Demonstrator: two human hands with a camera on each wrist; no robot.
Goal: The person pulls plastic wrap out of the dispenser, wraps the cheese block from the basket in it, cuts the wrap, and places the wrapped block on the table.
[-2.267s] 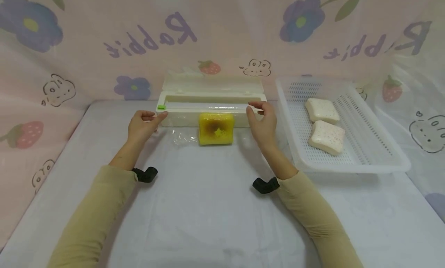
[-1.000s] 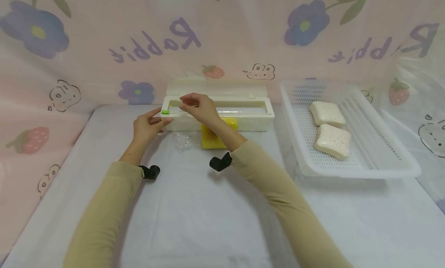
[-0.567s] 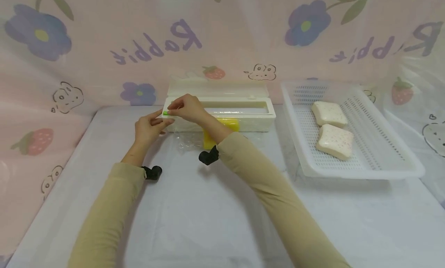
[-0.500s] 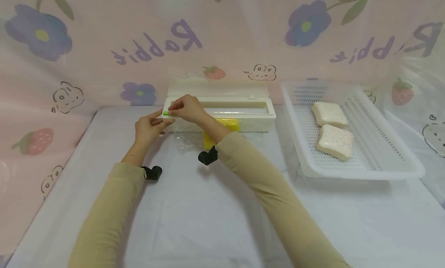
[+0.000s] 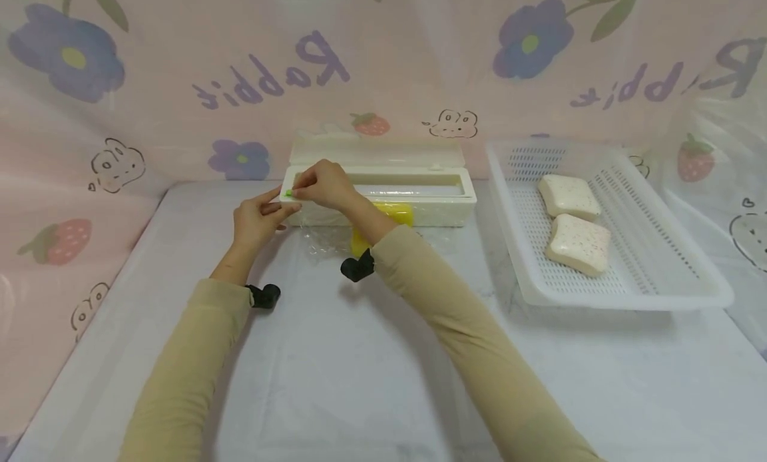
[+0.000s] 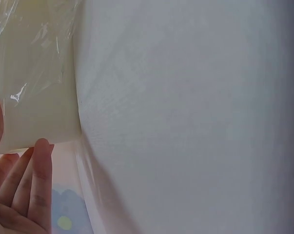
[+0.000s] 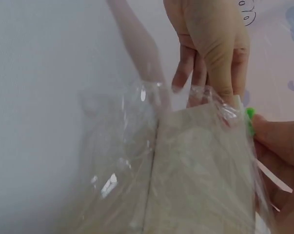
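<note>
A white cling film dispenser (image 5: 440, 214) stands at the back of the table, its lid (image 5: 383, 154) raised. My left hand (image 5: 254, 221) grips the dispenser's left end, thumb at the front; the left wrist view shows its fingers (image 6: 41, 183) against that end. With thumb and fingertips, my right hand (image 5: 327, 186) pinches the small green slide cutter (image 5: 289, 193), also visible in the right wrist view (image 7: 250, 117). Clear film (image 5: 323, 241) hangs over the dispenser's front. Before it sits a yellow, bread-slice-shaped piece (image 5: 397, 214), partly hidden by my right forearm.
On the right, a white perforated basket (image 5: 623, 301) holds two cream, speckled, pillow-shaped pieces (image 5: 569, 196). A printed curtain (image 5: 395, 62) rises directly behind the dispenser and along the sides. White cloth (image 5: 335, 369) covers the table.
My right hand has crossed from the dispenser's right end to its left end and taken hold of the green cutter. My left hand keeps its place at the left end.
</note>
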